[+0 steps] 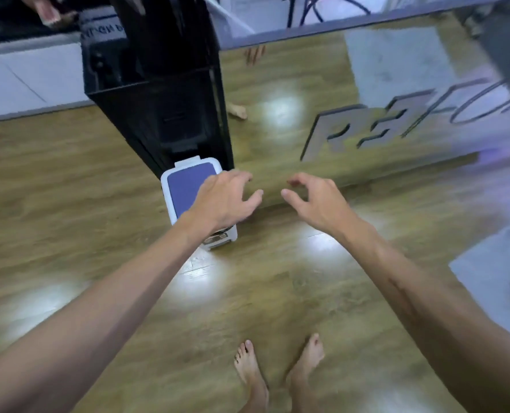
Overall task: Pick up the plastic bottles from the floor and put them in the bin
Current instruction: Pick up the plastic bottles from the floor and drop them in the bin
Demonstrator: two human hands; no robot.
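**2 empty hands out over the floor, bin lid down**

2 bare arms reach forward over the wooden floor (pixel 113 204). Left hand (pixel 222 198) hovers above the near right part of the bin (pixel 188 189), fingers spread and curled, nothing in it. Right hand (pixel 313 201) is beside it, apart from it, over bare floor, fingers curled with thumb and index separated, also holding nothing. Thumbs of both hands point toward each other with a gap between.

Bin is white with a blue-purple lid, lid closed, standing on the floor against the base of a black stand (pixel 164 114). Left wrist covers the bin's front lower edge, so that part is only partly seen.

No plastic bottles can be made out anywhere on the floor in this view; frame is motion-blurred.

Mirror wall (pixel 322 114) sits to the right behind the hands, reflecting the floor and reversed lettering (pixel 396 120). 2 bare feet (pixel 277 371) stand at the bottom, toes pointing toward the bin side. White low wall or baseboard (pixel 30 81) is at upper left.
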